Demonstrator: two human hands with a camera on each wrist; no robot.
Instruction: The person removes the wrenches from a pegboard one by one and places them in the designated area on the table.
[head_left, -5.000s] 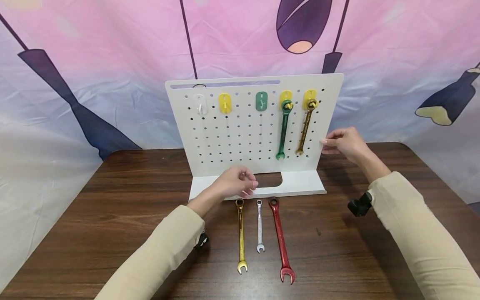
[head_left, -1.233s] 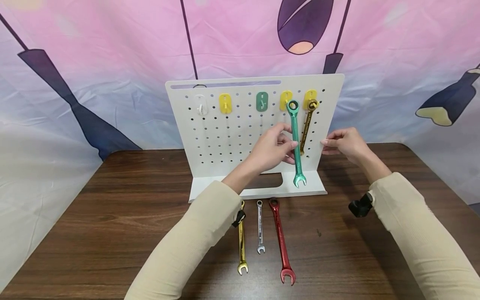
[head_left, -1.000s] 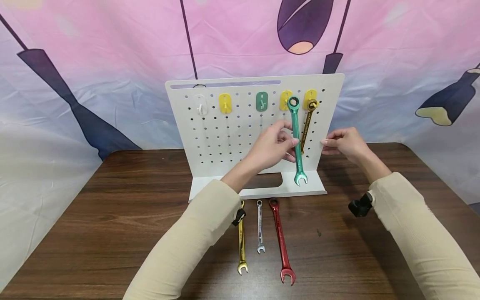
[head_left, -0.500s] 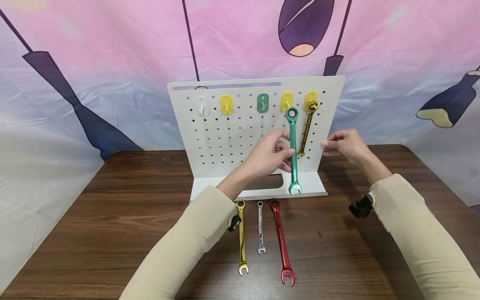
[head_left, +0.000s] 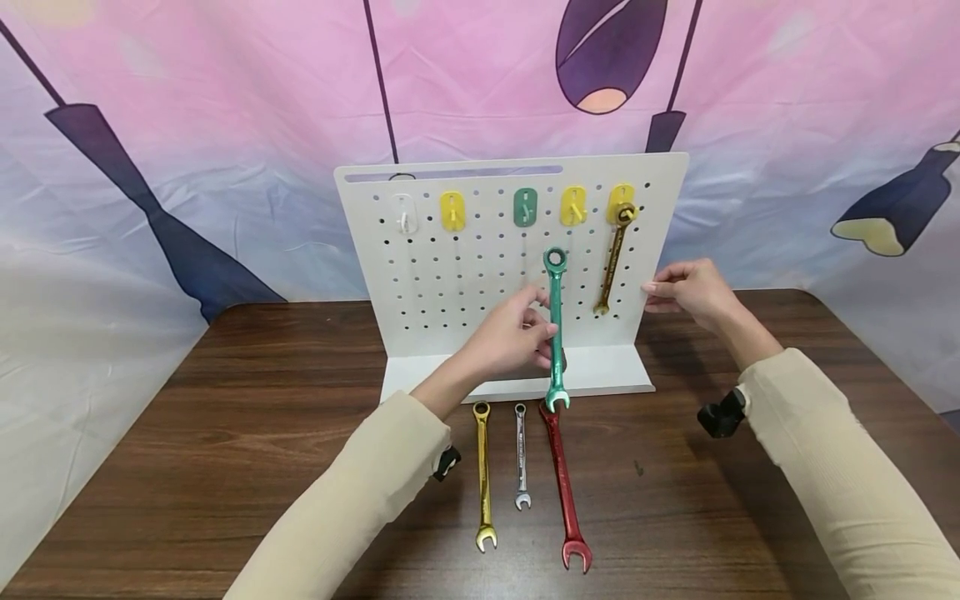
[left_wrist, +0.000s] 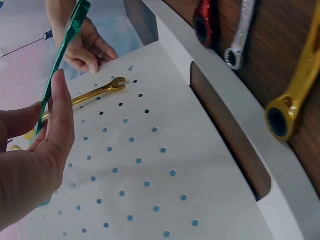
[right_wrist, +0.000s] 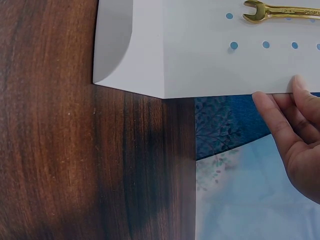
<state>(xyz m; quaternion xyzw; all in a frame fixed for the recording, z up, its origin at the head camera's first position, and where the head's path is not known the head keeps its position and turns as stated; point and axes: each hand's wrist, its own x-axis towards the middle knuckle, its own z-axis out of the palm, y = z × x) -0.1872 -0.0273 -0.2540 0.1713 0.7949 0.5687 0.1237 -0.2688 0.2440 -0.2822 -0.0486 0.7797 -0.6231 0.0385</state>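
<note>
My left hand [head_left: 510, 337] pinches a green wrench [head_left: 556, 333] upright, ring end up, in front of the white pegboard [head_left: 480, 292]. In the left wrist view the fingers of the left hand [left_wrist: 37, 145] close on the green wrench [left_wrist: 60, 55]. My right hand [head_left: 693, 292] pinches the pegboard's right edge; the right wrist view shows the right hand [right_wrist: 300, 130] with fingertips and thumb at that edge. A dark gold wrench [head_left: 611, 267] hangs from the rightmost yellow hook [head_left: 621, 197]. The other yellow hook [head_left: 573, 206] beside it bears nothing.
A green hook [head_left: 525, 207], another yellow hook [head_left: 452, 211] and a white hook [head_left: 404, 214] sit along the board's top. On the wooden table [head_left: 262, 433] lie a gold wrench [head_left: 483, 479], a silver wrench [head_left: 521, 458] and a red wrench [head_left: 564, 492] before the board's base.
The green wrench has come off its yellow hook in my left hand. Over the last second it has moved left and down, away from the hooks. My right hand stays at the edge.
</note>
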